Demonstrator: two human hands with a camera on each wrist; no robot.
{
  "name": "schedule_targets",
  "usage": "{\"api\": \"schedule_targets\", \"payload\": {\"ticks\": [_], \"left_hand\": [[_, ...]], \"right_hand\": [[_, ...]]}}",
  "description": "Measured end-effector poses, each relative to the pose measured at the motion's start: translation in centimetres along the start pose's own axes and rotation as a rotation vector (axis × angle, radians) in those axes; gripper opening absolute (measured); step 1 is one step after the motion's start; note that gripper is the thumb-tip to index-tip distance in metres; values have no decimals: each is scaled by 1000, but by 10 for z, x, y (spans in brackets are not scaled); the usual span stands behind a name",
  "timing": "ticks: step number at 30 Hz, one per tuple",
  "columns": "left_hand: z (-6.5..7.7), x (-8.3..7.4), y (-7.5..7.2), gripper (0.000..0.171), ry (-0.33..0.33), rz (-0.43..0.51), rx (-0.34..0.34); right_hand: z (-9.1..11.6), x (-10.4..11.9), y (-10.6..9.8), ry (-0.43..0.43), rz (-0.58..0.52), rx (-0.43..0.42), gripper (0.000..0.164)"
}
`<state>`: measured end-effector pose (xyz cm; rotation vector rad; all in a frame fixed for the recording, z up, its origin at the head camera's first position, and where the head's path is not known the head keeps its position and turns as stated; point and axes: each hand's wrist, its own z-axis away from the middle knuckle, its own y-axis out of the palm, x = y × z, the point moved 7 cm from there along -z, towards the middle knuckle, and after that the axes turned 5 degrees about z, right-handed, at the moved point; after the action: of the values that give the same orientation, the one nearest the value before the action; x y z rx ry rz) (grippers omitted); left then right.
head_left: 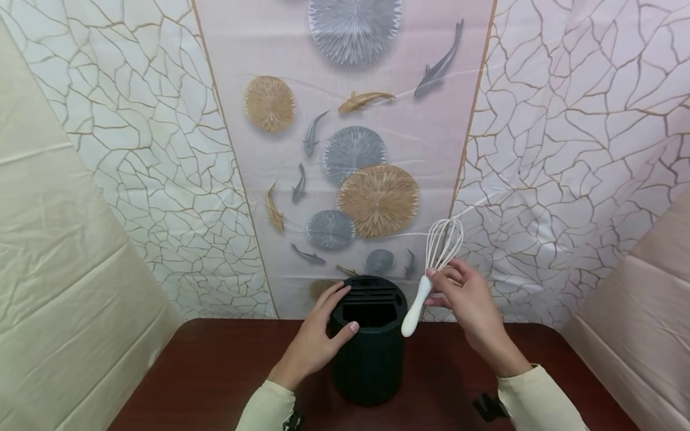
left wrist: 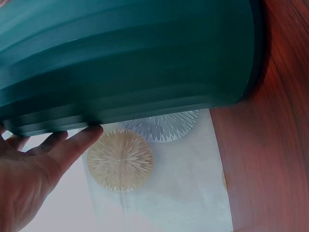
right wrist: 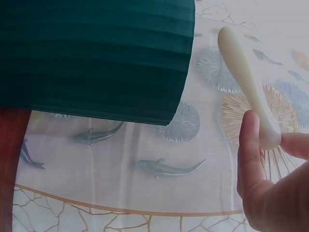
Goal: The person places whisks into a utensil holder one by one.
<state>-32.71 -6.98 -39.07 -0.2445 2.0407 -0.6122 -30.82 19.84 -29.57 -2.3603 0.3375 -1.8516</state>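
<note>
A dark green ribbed utensil holder [head_left: 369, 365] stands upright on the table, its black top cut with several narrow slots and one larger opening at the front. My left hand [head_left: 318, 338] holds its upper left side, thumb at the front rim and fingers toward the back. In the left wrist view, fingertips [left wrist: 89, 135] touch the holder's wall. Right of the holder, my right hand [head_left: 468, 302] pinches a whisk [head_left: 418, 305] where the white handle meets the wires. The whisk is raised and tilted, wire loops up and handle end down beside the holder's rim.
The reddish-brown wooden table [head_left: 215, 371] has rounded far corners. Behind it hangs a patterned cloth [head_left: 280, 239] with fish and round motifs. Plain cream fabric panels [head_left: 70, 269] slope in from both sides.
</note>
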Motion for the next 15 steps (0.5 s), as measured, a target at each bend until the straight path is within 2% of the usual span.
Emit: {"api": "schedule_targets", "payload": {"ticks": [3,9,15], "left_hand": [[1,0,1,68,-1,-4,-2],[0,-2,1,66,5,-10,-36],[0,1,0,65,-4,26,-34]], "right_hand": [[-2,4,4,-27,-14,-21,48],[-9,12,10,-52,-49,-21,65],[-11,24,17,-79,-3,-33,57]]}}
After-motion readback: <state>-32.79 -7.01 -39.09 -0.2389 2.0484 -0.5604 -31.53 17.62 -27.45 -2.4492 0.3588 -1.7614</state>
